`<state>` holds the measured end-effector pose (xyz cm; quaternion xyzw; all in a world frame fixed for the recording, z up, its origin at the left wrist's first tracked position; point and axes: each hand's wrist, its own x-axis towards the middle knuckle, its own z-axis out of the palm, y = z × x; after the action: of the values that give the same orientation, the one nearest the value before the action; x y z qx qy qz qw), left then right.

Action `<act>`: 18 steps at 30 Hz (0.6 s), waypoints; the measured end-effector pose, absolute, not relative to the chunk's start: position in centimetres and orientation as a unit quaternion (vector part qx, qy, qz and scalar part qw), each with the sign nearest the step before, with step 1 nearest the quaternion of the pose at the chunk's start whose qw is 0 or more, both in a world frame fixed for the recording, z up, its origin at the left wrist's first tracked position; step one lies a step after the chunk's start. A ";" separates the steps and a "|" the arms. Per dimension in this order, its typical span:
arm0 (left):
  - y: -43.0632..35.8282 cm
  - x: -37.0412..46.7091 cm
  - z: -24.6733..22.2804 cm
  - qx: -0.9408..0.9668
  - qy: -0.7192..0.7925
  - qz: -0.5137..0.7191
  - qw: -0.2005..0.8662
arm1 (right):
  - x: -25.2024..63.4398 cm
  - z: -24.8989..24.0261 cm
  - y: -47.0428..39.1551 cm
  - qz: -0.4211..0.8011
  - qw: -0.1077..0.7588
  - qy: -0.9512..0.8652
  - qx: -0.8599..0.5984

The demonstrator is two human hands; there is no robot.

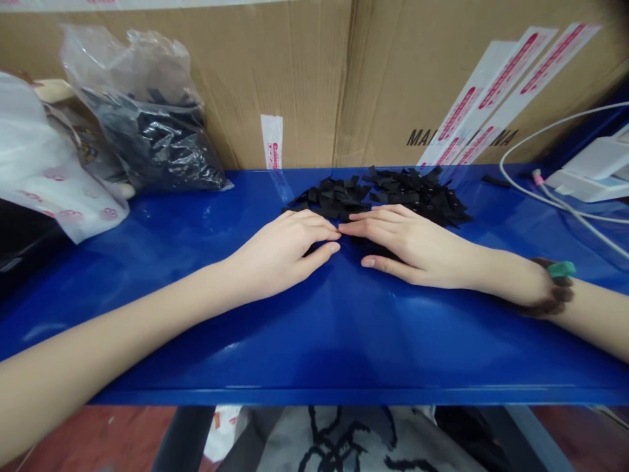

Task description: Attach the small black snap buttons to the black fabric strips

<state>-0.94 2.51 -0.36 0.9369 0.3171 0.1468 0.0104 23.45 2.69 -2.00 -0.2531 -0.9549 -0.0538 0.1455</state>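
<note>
Two heaps of short black strips, a left heap (339, 195) and a larger right heap (417, 190), lie at the back of the blue tabletop (295, 341). In front of the left heap rests my left hand (295, 249), palm down, thumb apart from the fingers. My right hand (407, 246) lies before the right heap, also palm down with its fingers stretched out. The fingertips of both hands meet or nearly meet in the middle. Neither hand shows anything held, though the undersides of the palms are hidden. A brown band sits on the right wrist.
Behind the table stands a large cardboard box (304, 78). A clear plastic bag (162, 131) of black pieces leans on it, beside a white printed bag (54, 157). White cables (555, 196) and a white power adapter (599, 170) lie at the right.
</note>
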 end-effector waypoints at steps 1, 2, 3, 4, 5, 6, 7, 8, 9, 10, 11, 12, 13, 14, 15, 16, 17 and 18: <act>2.4 -1.0 -0.1 0.938 0.314 0.145 0.008 | 23.4 -2.0 2.7 -0.053 0.147 -0.954 -0.257; 2.4 -1.0 0.1 0.940 0.310 0.141 0.004 | 23.4 -2.0 2.6 -0.054 0.150 -0.952 -0.261; 2.3 -1.0 0.4 0.942 0.306 0.139 -0.001 | 23.4 -1.9 2.6 -0.056 0.154 -0.950 -0.264; 2.2 -1.0 0.7 0.943 0.302 0.138 -0.007 | 23.4 -1.8 2.6 -0.058 0.159 -0.949 -0.267; 2.1 -1.0 1.0 0.943 0.301 0.140 -0.015 | 23.4 -1.7 2.5 -0.060 0.164 -0.947 -0.269; 2.0 -1.0 1.2 0.942 0.301 0.145 -0.025 | 23.4 -1.6 2.5 -0.059 0.170 -0.945 -0.273; 2.0 -1.0 1.4 0.940 0.303 0.155 -0.035 | 23.4 -1.6 2.4 -0.054 0.177 -0.942 -0.279; 1.9 -1.0 1.6 0.935 0.307 0.171 -0.043 | 23.4 -1.5 2.2 -0.041 0.184 -0.940 -0.284; 1.9 -1.1 1.7 0.929 0.313 0.193 -0.046 | 23.3 -1.4 2.0 -0.016 0.189 -0.940 -0.285; 1.9 -1.1 1.7 0.920 0.320 0.221 -0.040 | 23.3 -1.4 1.7 0.022 0.194 -0.939 -0.282; 1.9 -1.1 1.7 0.910 0.325 0.254 -0.027 | 23.2 -1.4 1.5 0.068 0.197 -0.938 -0.277; 1.9 -1.1 1.6 0.899 0.328 0.290 -0.009 | 23.2 -1.4 1.3 0.117 0.197 -0.935 -0.269; 1.9 -1.2 1.5 0.887 0.331 0.322 0.010 | 23.1 -1.5 1.1 0.157 0.201 -0.930 -0.265; 1.9 -1.2 1.4 0.875 0.333 0.349 0.028 | 23.1 -1.5 1.0 0.182 0.207 -0.924 -0.264; 2.0 -1.2 1.3 0.865 0.338 0.368 0.043 | 23.1 -1.5 1.0 0.191 0.215 -0.919 -0.269; 2.1 -1.2 1.2 0.858 0.344 0.378 0.053 | 23.1 -1.5 1.2 0.182 0.225 -0.915 -0.280; 2.1 -1.2 1.1 0.853 0.351 0.381 0.061 | 23.2 -1.5 1.4 0.154 0.235 -0.915 -0.291; 2.2 -1.2 1.0 0.851 0.355 0.380 0.067 | 23.3 -1.4 1.6 0.113 0.242 -0.916 -0.300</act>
<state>-1.20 2.17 1.00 0.8512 0.3554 0.3804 0.0670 23.32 1.60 -1.39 -0.2998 -0.9160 0.1128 0.2415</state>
